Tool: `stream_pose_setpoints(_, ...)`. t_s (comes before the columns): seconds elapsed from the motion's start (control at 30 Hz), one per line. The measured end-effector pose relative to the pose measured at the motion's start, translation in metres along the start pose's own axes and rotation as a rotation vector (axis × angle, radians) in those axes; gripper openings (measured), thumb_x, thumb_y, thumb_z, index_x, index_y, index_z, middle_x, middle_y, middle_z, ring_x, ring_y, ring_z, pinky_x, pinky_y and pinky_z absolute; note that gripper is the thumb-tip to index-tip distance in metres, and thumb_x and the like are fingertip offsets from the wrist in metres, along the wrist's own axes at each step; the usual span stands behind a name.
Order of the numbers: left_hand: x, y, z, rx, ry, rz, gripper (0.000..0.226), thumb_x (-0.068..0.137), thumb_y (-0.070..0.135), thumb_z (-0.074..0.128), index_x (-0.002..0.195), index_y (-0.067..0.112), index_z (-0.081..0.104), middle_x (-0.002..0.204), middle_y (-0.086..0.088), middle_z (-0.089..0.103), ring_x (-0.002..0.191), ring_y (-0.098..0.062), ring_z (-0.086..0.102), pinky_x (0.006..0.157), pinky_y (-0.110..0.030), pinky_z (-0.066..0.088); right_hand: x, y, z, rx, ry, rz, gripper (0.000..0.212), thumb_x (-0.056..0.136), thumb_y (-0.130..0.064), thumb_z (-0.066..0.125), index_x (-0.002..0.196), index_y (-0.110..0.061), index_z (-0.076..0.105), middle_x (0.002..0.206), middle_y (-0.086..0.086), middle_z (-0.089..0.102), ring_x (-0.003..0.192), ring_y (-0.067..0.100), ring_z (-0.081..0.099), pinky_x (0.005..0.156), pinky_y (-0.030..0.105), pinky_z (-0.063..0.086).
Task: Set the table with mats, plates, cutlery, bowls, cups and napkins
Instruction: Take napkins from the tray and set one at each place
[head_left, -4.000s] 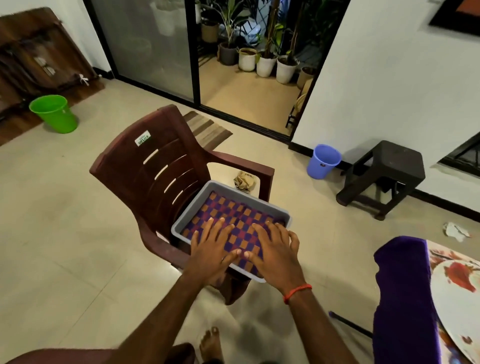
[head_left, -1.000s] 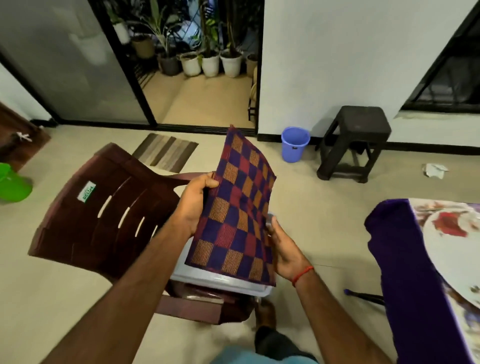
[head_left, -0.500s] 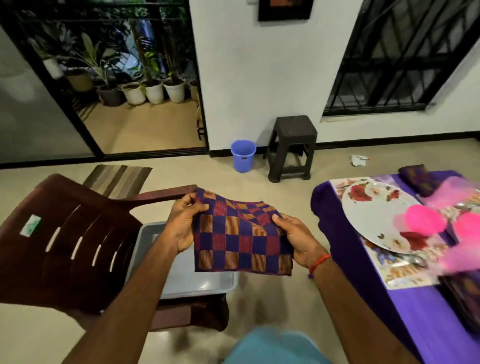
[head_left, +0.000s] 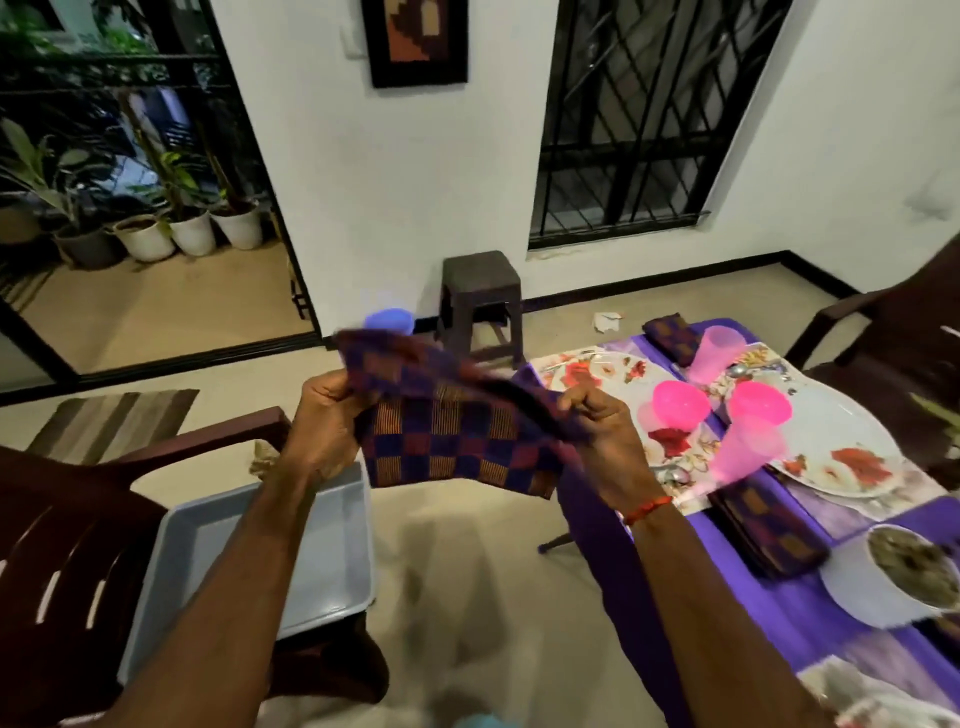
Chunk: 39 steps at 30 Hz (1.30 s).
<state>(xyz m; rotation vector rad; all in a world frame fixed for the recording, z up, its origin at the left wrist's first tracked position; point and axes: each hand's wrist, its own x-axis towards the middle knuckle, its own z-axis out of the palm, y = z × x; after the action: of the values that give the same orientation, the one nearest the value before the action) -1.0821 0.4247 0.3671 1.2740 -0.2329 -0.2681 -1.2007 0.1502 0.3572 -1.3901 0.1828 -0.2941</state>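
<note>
A checked purple, orange and red napkin (head_left: 447, 436) hangs in the air between my hands, its top edge folding over. My left hand (head_left: 324, 426) grips its left edge and my right hand (head_left: 597, 431) pinches its right edge. To the right stands the table with a purple cloth (head_left: 769, 613). On it lie floral mats, white floral plates (head_left: 841, 441), pink bowls (head_left: 680, 405), pink cups (head_left: 719, 351) and folded checked napkins (head_left: 769, 530). A spoon shows partly beside the near plate.
A grey tray (head_left: 249, 561) sits on the seat of a dark red plastic chair (head_left: 67, 561) at lower left. A dark stool (head_left: 480, 301) and a blue bin (head_left: 389, 319) stand by the wall. Another chair (head_left: 893, 332) is beyond the table. A white bowl of food (head_left: 893, 577) sits near the table's near end.
I lifted the napkin out of the grey tray and turned right toward the table. The napkin's top edge now folds over between my hands, and more of the table is in view.
</note>
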Motion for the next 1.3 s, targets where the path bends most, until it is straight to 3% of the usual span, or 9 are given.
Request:
stream_pose_setpoints(0.07,-0.006,-0.006,0.023,-0.013,-0.053,-0.012,0.032,0.087,-0.007,0.057,0.100,0.011,0.080,0.113,-0.008,0.077,0.092,-0.019,0.076,0.077,-0.035,0.063,-0.007,-0.003,-0.024,-0.044,-0.004,-0.006,0.061,0.089,0.023,0.040,0.068,-0.024,0.071,0.076,0.001,0.069,0.071,0.015,0.067,0.059,0.022,0.054)
stream_pose_setpoints(0.17,-0.017,-0.021,0.048,-0.110,-0.042,0.032,0.018,0.071,0.002,0.069,0.076,0.016,0.080,0.124,-0.016,0.072,0.103,-0.028,0.074,0.077,-0.039,0.063,-0.020,-0.006,-0.045,-0.071,0.045,-0.023,0.059,0.088,0.022,0.039,0.067,-0.024,0.069,0.073,-0.001,0.067,0.066,0.012,0.063,0.054,0.019,0.050)
stream_pose_setpoints(0.3,-0.018,-0.038,0.067,-0.113,-0.045,-0.115,0.043,0.090,-0.001,0.060,0.114,0.031,0.076,0.116,-0.014,0.076,0.094,-0.023,0.076,0.074,-0.038,0.065,-0.039,-0.008,-0.070,-0.005,0.116,-0.002,0.056,0.093,0.017,0.042,0.069,-0.024,0.071,0.075,0.000,0.068,0.067,0.014,0.063,0.054,0.022,0.051)
stream_pose_setpoints(0.57,-0.003,-0.051,0.111,0.110,-0.158,-0.271,0.036,0.104,0.014,0.051,0.082,0.021,0.079,0.078,0.000,0.075,0.069,-0.017,0.069,0.063,-0.032,0.059,-0.070,-0.009,-0.105,0.074,0.254,0.023,0.029,0.099,0.005,0.048,0.093,-0.020,0.060,0.075,0.001,0.064,0.061,0.016,0.056,0.051,0.025,0.044)
stream_pose_setpoints(0.7,0.014,-0.053,0.130,0.154,-0.257,-0.315,0.029,0.105,0.018,0.053,0.091,0.022,0.078,0.084,-0.002,0.077,0.072,-0.017,0.072,0.065,-0.036,0.059,-0.086,-0.005,-0.114,0.089,0.382,0.022,0.029,0.102,0.000,0.047,0.094,-0.024,0.061,0.091,0.012,0.062,0.067,0.020,0.057,0.054,0.027,0.044)
stream_pose_setpoints(0.8,0.023,-0.060,0.142,0.122,-0.329,-0.361,0.023,0.106,0.023,0.051,0.103,0.019,0.074,0.086,0.000,0.077,0.075,-0.016,0.072,0.062,-0.034,0.059,-0.097,-0.003,-0.113,0.180,0.532,0.050,0.025,0.103,-0.001,0.043,0.091,-0.017,0.058,0.078,0.004,0.066,0.060,0.013,0.060,0.049,0.023,0.048)
stream_pose_setpoints(0.93,0.023,-0.073,0.163,0.016,-0.393,-0.484,0.022,0.105,0.027,0.049,0.113,0.020,0.068,0.081,0.005,0.078,0.070,-0.010,0.074,0.061,-0.032,0.059,-0.117,0.003,-0.115,0.292,0.721,0.068,0.017,0.101,-0.005,0.050,0.094,-0.014,0.063,0.078,0.005,0.068,0.066,0.019,0.062,0.062,0.029,0.053)
stream_pose_setpoints(1.1,0.013,-0.091,0.187,-0.010,-0.482,-0.627,0.031,0.101,0.038,0.053,0.122,0.020,0.067,0.100,0.000,0.079,0.087,-0.018,0.076,0.068,-0.038,0.060,-0.156,0.015,-0.114,0.367,0.937,0.127,0.025,0.097,-0.013,0.060,0.117,-0.003,0.071,0.114,0.021,0.072,0.101,0.037,0.069,0.092,0.053,0.055)
stream_pose_setpoints(1.3,-0.016,-0.111,0.210,0.052,-0.644,-0.709,0.036,0.107,0.037,0.042,0.100,0.019,0.073,0.093,0.000,0.079,0.083,-0.017,0.076,0.069,-0.037,0.061,-0.211,0.024,-0.108,0.345,1.054,0.172,0.032,0.101,-0.039,0.057,0.110,-0.013,0.074,0.109,0.013,0.075,0.095,0.031,0.073,0.085,0.043,0.058)
